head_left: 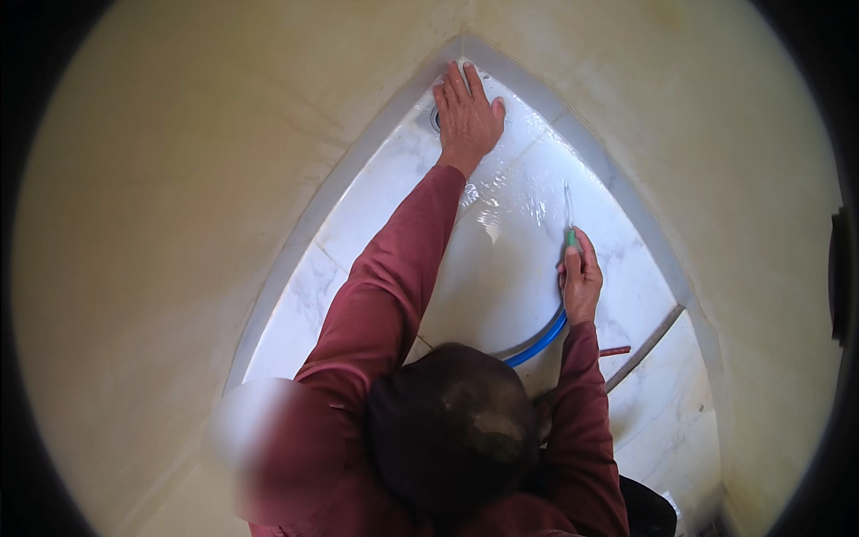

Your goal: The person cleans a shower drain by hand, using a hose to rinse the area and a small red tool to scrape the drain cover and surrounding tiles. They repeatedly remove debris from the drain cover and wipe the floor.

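Observation:
My left hand is stretched out to the far corner, fingers spread over the wet white marbled tile. Beside its fingers, partly covered by them, is a round drain. Nearer and to the right, my right hand grips a blue hose just behind its green end. A thin stream of water leaves that end toward the corner. Water ripples and glints on the floor between my hands. The hose's rear part is hidden behind a dark rounded shape.
Yellowish walls with a grey skirting strip meet at the far corner. At right, a dark narrow strip crosses the tiles, with a short red piece beside it. A dark object juts from the right wall.

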`<state>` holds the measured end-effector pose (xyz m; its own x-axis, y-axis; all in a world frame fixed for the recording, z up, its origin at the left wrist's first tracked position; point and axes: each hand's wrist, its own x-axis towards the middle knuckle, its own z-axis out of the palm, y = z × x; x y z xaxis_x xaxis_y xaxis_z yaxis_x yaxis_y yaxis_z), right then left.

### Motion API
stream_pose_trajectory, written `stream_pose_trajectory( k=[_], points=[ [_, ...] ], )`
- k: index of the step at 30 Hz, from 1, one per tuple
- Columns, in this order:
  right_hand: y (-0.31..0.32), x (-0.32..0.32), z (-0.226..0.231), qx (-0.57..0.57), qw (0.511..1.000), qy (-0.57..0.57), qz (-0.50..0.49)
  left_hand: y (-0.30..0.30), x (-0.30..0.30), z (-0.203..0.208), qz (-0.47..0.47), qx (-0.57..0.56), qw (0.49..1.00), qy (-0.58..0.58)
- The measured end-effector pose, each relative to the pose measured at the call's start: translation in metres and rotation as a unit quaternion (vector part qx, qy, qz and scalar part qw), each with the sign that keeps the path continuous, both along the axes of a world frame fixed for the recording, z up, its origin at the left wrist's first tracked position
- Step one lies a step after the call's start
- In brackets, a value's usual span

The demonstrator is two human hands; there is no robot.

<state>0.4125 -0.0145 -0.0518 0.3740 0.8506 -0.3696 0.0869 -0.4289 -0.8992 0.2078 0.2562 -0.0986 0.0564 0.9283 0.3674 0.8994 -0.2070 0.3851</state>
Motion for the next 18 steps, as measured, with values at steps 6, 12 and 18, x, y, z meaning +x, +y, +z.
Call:
stream_pose_trajectory(
  k=[6,12,18],
  points=[
    [0.01,0.001,0.012,-0.03,0.999,0.031,0.004,0.005,-0.007,0.003,-0.065,-0.033,0.996,0.043],
    [0.011,0.0,0.014,-0.03,0.998,0.046,-0.008,-0.006,-0.012,0.011,-0.113,-0.035,0.992,0.049],
    [0.01,0.005,0.012,-0.026,0.998,0.051,-0.012,-0.043,-0.008,0.005,-0.291,0.027,0.95,0.109]
  ],
)
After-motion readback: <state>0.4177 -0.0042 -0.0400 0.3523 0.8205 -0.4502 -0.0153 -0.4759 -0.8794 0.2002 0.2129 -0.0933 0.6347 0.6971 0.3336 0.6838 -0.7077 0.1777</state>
